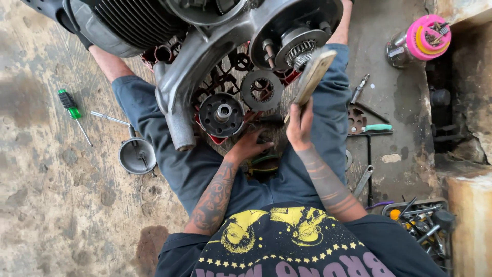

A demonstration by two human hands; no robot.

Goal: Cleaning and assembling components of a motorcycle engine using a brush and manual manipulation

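I sit on the floor with an engine case (205,46) propped between my legs. My right hand (300,125) grips the handle of a worn wooden mallet (313,74), its head raised beside the clutch gear (300,46) inside the case. My left hand (252,144) reaches down between my knees, fingers resting on small parts by a red tray (215,137). In that tray lie a round black hub (221,114) and a toothed clutch plate (262,90).
A green-handled screwdriver (69,105), a metal rod and a round grey cover (137,155) lie on the concrete to the left. To the right lie a teal-handled tool (376,127), a wrench, a pink container (425,36) and a box of tools (420,223).
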